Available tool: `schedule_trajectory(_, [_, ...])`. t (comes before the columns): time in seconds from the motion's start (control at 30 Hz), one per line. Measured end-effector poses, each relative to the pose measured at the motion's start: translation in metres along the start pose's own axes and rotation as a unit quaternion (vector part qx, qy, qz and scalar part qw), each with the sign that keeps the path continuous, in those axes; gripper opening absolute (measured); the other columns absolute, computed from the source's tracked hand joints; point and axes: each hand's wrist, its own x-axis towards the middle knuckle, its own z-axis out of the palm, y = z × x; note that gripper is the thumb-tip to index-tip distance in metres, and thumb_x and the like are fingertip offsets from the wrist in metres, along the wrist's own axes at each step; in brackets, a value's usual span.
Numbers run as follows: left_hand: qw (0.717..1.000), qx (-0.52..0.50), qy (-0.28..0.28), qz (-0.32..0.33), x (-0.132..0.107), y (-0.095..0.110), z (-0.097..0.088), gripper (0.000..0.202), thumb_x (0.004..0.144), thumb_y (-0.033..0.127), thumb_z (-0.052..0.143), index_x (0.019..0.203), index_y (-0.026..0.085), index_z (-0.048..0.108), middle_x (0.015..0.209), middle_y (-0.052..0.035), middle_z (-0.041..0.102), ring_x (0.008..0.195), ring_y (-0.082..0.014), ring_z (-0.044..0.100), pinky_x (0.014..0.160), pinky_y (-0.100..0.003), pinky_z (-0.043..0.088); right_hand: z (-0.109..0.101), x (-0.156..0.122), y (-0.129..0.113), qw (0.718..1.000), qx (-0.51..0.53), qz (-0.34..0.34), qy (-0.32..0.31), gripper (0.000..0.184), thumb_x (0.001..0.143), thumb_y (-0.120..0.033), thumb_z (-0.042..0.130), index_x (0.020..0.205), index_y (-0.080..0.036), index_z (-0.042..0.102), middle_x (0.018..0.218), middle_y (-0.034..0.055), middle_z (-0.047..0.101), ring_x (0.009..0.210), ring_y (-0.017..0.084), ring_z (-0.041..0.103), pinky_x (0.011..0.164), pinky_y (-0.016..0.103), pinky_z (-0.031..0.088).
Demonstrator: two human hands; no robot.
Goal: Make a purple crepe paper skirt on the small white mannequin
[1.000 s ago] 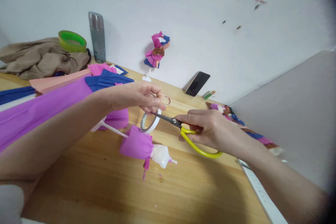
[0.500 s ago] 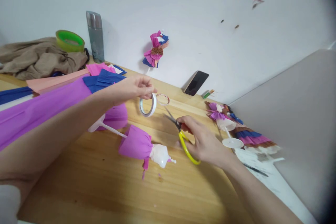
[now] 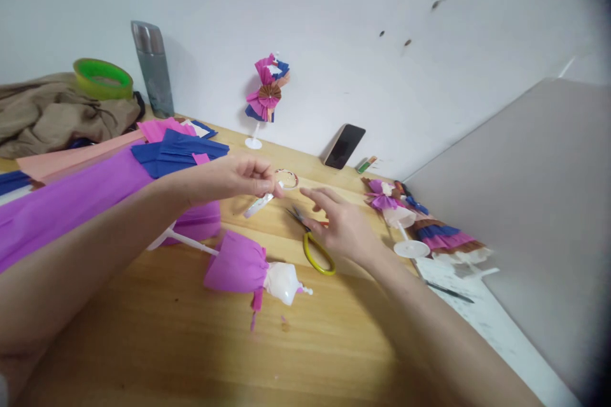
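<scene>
My left hand is closed, pinching a narrow roll of white tape by its edge; the roll hangs tilted, seen nearly side-on. Close to its right, my right hand has its fingers apart and stretched toward the tape. Beneath that hand lie scissors with a yellow handle, their blades pointing to the far left; the hand partly covers them. Nearer to me, a small figure in a purple crepe paper skirt and white bodice lies on its side on a white stand.
Crepe paper sheets spread over the left side of the wooden table. A bottle, a decorated figure and a phone stand along the wall. Another dressed figure and a pen are at right.
My right hand has let go of the scissors, which now lie on the table, and has moved closer to my left hand. The tape roll has turned from face-on to nearly edge-on.
</scene>
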Motion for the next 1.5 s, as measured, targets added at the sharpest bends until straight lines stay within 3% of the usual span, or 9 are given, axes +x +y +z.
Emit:
schedule_trajectory(0.17, [0.995, 0.016, -0.099, 0.017, -0.001, -0.001, 0.008, 0.017, 0.083, 0.032, 0.066, 0.078, 0.017, 0.064, 0.103, -0.0065, 0.075, 0.102, -0.0225, 0.065, 0.09, -0.031, 0.048, 0.0, 0.032, -0.008, 0.964, 0.198, -0.161, -0.071, 0.035, 0.083, -0.012, 0.053, 0.116, -0.021, 0.064, 0.098, 0.0061, 0.066, 0.075, 0.015, 0.056, 0.066, 0.028, 0.048])
schedule_trajectory(0.33, [0.992, 0.001, -0.122, 0.032, -0.001, 0.0, 0.009, 0.02, 0.083, 0.034, 0.067, 0.074, 0.017, 0.061, 0.117, -0.0073, 0.071, 0.12, -0.0249, 0.059, 0.1, -0.034, 0.043, -0.002, 0.035, 0.009, 0.963, 0.236, -0.103, -0.084, 0.016, 0.086, -0.018, 0.057, 0.096, -0.017, 0.069, 0.081, 0.0027, 0.066, 0.07, 0.014, 0.056, 0.065, 0.027, 0.046])
schedule_trajectory(0.5, [0.997, -0.029, -0.047, 0.055, -0.002, 0.005, 0.003, 0.02, 0.084, 0.03, 0.067, 0.071, 0.017, 0.059, 0.131, -0.0074, 0.065, 0.133, -0.0237, 0.048, 0.109, -0.038, 0.035, -0.008, 0.017, 0.042, 0.982, 0.177, -0.068, -0.001, 0.016, 0.084, -0.017, 0.055, 0.092, -0.018, 0.069, 0.086, 0.0055, 0.069, 0.074, 0.017, 0.062, 0.067, 0.03, 0.049])
schedule_trajectory(0.67, [0.989, -0.101, 0.105, 0.025, -0.002, 0.003, 0.004, 0.018, 0.08, 0.027, 0.069, 0.07, 0.017, 0.058, 0.116, -0.0073, 0.072, 0.12, -0.0214, 0.059, 0.104, -0.038, 0.039, -0.009, -0.002, 0.062, 0.992, 0.104, -0.001, -0.073, 0.029, 0.088, -0.018, 0.05, 0.106, -0.021, 0.072, 0.113, 0.0089, 0.073, 0.102, 0.024, 0.068, 0.091, 0.039, 0.052])
schedule_trajectory(0.9, [0.978, -0.189, 0.087, -0.024, 0.004, -0.004, 0.025, 0.02, 0.077, 0.035, 0.074, 0.079, 0.016, 0.067, 0.113, -0.0088, 0.071, 0.111, -0.0213, 0.061, 0.092, -0.035, 0.044, -0.003, -0.014, 0.038, 0.986, 0.139, 0.094, 0.015, 0.019, 0.087, -0.031, 0.058, 0.094, -0.02, 0.073, 0.094, 0.0096, 0.075, 0.075, 0.021, 0.067, 0.072, 0.037, 0.053])
schedule_trajectory(1.03, [0.976, -0.207, 0.069, -0.018, 0.003, -0.007, 0.033, 0.017, 0.079, 0.031, 0.072, 0.075, 0.016, 0.066, 0.114, -0.0079, 0.07, 0.113, -0.0216, 0.06, 0.094, -0.035, 0.043, 0.004, -0.01, -0.014, 0.875, 0.468, 0.102, 0.074, 0.025, 0.075, -0.039, 0.075, 0.094, -0.023, 0.072, 0.084, 0.003, 0.072, 0.067, 0.014, 0.061, 0.064, 0.03, 0.051])
schedule_trajectory(1.23, [0.973, -0.219, 0.076, -0.006, 0.002, -0.011, 0.036, 0.014, 0.081, 0.028, 0.071, 0.074, 0.017, 0.066, 0.116, -0.006, 0.068, 0.113, -0.0203, 0.06, 0.098, -0.035, 0.04, 0.017, 0.005, -0.047, 0.777, 0.608, 0.128, 0.101, 0.026, 0.063, -0.038, 0.084, 0.079, -0.021, 0.071, 0.066, -0.0029, 0.063, 0.051, 0.008, 0.046, 0.051, 0.024, 0.04])
schedule_trajectory(1.4, [0.976, -0.204, 0.077, -0.008, 0.001, -0.016, 0.037, 0.014, 0.079, 0.031, 0.072, 0.076, 0.018, 0.07, 0.115, -0.0066, 0.07, 0.116, -0.0228, 0.059, 0.1, -0.038, 0.04, 0.021, 0.005, -0.043, 0.801, 0.567, 0.129, 0.14, 0.024, 0.07, -0.039, 0.078, 0.071, -0.02, 0.064, 0.057, -0.0035, 0.056, 0.049, 0.009, 0.042, 0.048, 0.025, 0.033])
schedule_trajectory(1.5, [0.985, -0.132, 0.112, 0.008, 0.002, -0.014, 0.038, 0.012, 0.076, 0.031, 0.072, 0.076, 0.019, 0.073, 0.115, -0.0055, 0.071, 0.121, -0.0235, 0.057, 0.105, -0.037, 0.038, 0.015, -0.002, -0.046, 0.869, 0.453, 0.071, 0.186, 0.014, 0.077, -0.031, 0.071, 0.071, -0.021, 0.063, 0.063, -0.0006, 0.058, 0.057, 0.013, 0.05, 0.053, 0.028, 0.04])
